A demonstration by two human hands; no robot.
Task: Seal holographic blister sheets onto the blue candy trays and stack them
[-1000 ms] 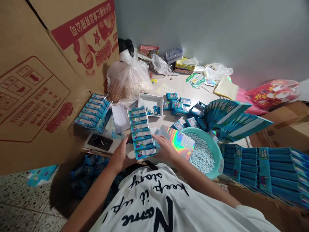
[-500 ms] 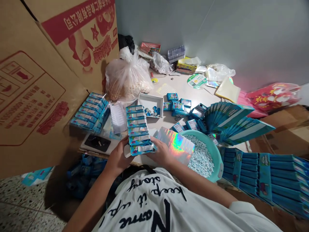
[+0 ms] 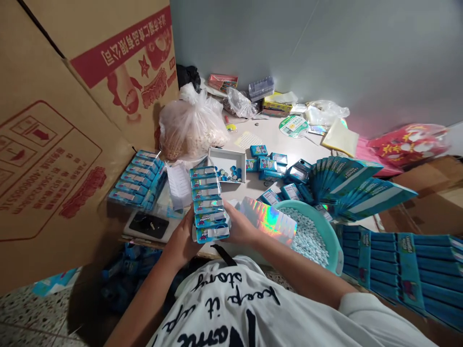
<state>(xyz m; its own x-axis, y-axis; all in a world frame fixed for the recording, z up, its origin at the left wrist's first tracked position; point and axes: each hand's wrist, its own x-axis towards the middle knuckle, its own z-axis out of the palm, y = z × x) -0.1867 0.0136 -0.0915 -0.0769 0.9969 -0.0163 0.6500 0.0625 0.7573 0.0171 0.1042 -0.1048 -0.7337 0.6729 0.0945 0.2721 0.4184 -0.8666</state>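
Note:
A row of small blue candy boxes [image 3: 209, 207] in a clear wrap is held between my two hands above the table's front edge. My left hand [image 3: 183, 236] grips the row along its left side near the lower end. On the opposite side my right hand [image 3: 237, 224] presses against it, fingers partly hidden behind the boxes. Just beyond the row, a white tray [image 3: 237, 156] holds several small round blue and white pieces. To the left lies another wrapped pack of blue boxes [image 3: 137, 178], beside a folded white paper [image 3: 178, 185].
A turquoise basin [image 3: 337, 250] of small pale candies stands at the right, near a shiny holographic sheet [image 3: 269, 219]. Loose blue boxes [image 3: 269, 164] and fanned flat cartons [image 3: 354, 183] lie behind. A large cardboard box [image 3: 72, 144] walls the left; a phone [image 3: 149, 225] lies before it.
My hands still hold the row of candy boxes, which is turned a little more upright in view. The whole scene sits slightly lower as the camera tilts.

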